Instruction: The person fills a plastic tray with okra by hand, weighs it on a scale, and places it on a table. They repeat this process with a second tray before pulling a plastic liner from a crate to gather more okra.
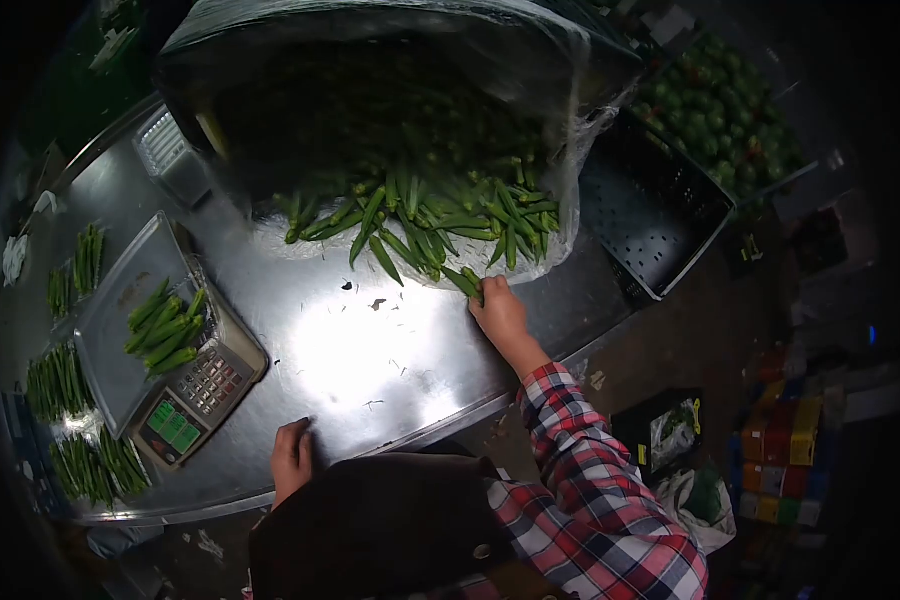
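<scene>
My right hand (500,312) is closed on okra pods (460,281) at the front edge of a large okra heap (420,220). The heap spills from a crate lined with clear plastic (573,215). My left hand (291,455) rests by the near table edge, its fingers curled together. A small dark bit shows at its fingertips, and what they hold, if anything, is hidden. Left of it stands a digital scale (210,385) with a bunch of okra (165,325) on its tray (110,325).
Neat okra bundles (60,380) lie along the left side of the metal table (340,340). Clear plastic boxes (170,150) stand behind the scale. Right of the heap is a black perforated crate (660,220), with a crate of round green produce (720,110) beyond it.
</scene>
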Tool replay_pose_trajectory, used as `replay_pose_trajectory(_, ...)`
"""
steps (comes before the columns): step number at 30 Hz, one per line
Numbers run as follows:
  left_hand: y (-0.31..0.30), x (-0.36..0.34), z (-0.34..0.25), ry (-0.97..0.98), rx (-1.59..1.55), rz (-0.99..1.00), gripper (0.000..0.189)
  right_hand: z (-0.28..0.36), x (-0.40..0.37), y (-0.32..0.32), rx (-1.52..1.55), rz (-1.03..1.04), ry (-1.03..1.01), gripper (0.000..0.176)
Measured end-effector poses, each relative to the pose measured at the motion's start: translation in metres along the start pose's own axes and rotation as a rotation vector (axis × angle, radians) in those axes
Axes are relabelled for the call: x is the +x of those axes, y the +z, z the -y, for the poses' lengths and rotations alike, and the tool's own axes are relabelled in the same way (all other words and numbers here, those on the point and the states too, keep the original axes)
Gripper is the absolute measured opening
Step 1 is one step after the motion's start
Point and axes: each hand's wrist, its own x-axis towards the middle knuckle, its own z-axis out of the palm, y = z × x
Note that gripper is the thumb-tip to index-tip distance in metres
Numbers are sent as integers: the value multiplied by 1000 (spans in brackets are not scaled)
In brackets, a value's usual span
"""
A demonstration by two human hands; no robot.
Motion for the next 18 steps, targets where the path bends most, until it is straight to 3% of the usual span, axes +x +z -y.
replay_pose_trajectory(3, 10, 2, -8, 1, 4, 18, 17, 6, 0, -2, -155, 22, -17, 24)
replay_pose_trajectory(6, 19, -3, -18, 8, 46, 15, 16, -22, -2, -1, 507, 102, 181, 27)
replay_pose_trajectory(9, 31, -8, -19, 27, 89, -25, 16, 0, -22, -35, 636, 219, 156, 29)
replay_pose_trajectory(12, 36, -14, -21, 54, 117, -54, 15, -15, -24, -22, 568, 344, 86, 25)
replay_pose_trajectory(15, 41, -18, -16, 44, 110, -71, 14, -1, -11, -71, 1503, 618, 494, 16)
replay_pose_trajectory(18, 41, -16, -15, 36, 86, -73, 14, 10, -10, -79, 1780, 797, 460, 9)
